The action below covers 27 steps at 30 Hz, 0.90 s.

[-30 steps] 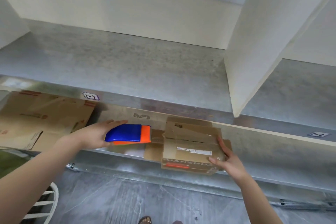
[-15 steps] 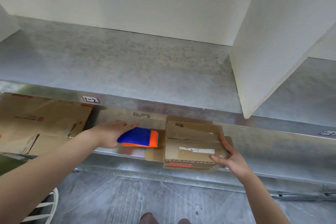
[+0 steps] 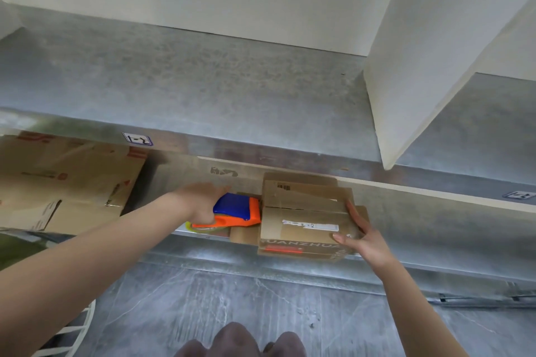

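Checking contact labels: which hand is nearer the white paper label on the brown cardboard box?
Right. The right hand touches a corner of the brown cardboard box, thumb beside the white paper label; the left hand holds a blue-and-orange tape dispenser left of the box.

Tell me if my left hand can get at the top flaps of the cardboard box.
Probably yes. The left hand, holding the tape dispenser, sits just left of the cardboard box with nothing between; the right hand rests on its right edge.
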Tool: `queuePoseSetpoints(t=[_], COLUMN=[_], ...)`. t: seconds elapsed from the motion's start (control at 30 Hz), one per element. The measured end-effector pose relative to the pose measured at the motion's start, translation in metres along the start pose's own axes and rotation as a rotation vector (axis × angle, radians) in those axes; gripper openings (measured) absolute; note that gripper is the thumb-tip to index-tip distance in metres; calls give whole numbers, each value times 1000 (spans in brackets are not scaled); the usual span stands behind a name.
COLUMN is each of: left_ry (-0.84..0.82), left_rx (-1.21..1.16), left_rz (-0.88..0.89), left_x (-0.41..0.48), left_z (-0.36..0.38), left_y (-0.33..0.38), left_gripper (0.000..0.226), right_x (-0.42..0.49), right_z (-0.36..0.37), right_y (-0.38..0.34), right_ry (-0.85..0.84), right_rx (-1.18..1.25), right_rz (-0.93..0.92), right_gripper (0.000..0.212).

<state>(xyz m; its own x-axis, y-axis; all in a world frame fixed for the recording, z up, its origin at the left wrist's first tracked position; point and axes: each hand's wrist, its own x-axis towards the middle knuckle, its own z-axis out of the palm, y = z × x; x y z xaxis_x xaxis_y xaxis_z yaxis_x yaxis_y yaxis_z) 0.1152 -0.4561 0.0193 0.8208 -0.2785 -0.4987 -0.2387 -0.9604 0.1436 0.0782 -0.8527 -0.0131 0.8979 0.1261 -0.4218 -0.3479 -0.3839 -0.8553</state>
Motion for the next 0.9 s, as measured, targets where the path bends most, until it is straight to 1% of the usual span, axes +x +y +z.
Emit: queuePoseSetpoints(t=[0.1,0.17,0.27,0.3,0.37,0.4,0.47,0.5,0.53,0.6,0.63,0.67,0.73,0.77,0.83,0.9], left_ry=[-26,7,78,93,121,128,114,100,80,67,69,69,84,130,287,337], left_rx=[7,-1,12,33,87,128,207,211,175,56,20,21,121,175,206,137], left_rz=[-60,-100,-49,-38,-54,-77,-117,-139,-161,-194,-199,-197,-157,-119,-14,53], left_x=[-3,-4,0,-1,-3,-4,-7,-7,-9,-11,-12,-13,-14,-14,-17,-21], left_z=[-2,1,1,-3,-10,-11,-8,-3,2,10,12,14,18,21,28,30], left_y=[13,23,19,12,-8,-19,-38,-48,-56,-69,-72,-72,-72,-71,-65,-48], left_gripper=[37,34,28,31,50,59,68,71,75,83,86,89,91,89,85,91], right_x=[-1,-3,-3,-3,-3,-3,-4,-3,-3,-1,-1,-1,-2,-3,-5,-7], right_z=[1,3,1,1,2,2,2,2,2,4,4,4,4,4,6,6], right_y=[-3,-5,-6,-6,-7,-7,-7,-6,-5,-4,-4,-4,-4,-4,-3,-4], right_ry=[0,4,14,13,10,7,3,4,8,15,20,21,24,25,22,32], right_rx=[9,4,0,-6,-8,-5,1,3,5,11,12,11,3,-5,-30,-116], right_rz=[3,9,6,9,6,5,-1,-4,-4,1,4,6,8,3,-9,-21], right_gripper=[98,94,91,92,97,103,117,117,110,98,98,102,114,115,107,95])
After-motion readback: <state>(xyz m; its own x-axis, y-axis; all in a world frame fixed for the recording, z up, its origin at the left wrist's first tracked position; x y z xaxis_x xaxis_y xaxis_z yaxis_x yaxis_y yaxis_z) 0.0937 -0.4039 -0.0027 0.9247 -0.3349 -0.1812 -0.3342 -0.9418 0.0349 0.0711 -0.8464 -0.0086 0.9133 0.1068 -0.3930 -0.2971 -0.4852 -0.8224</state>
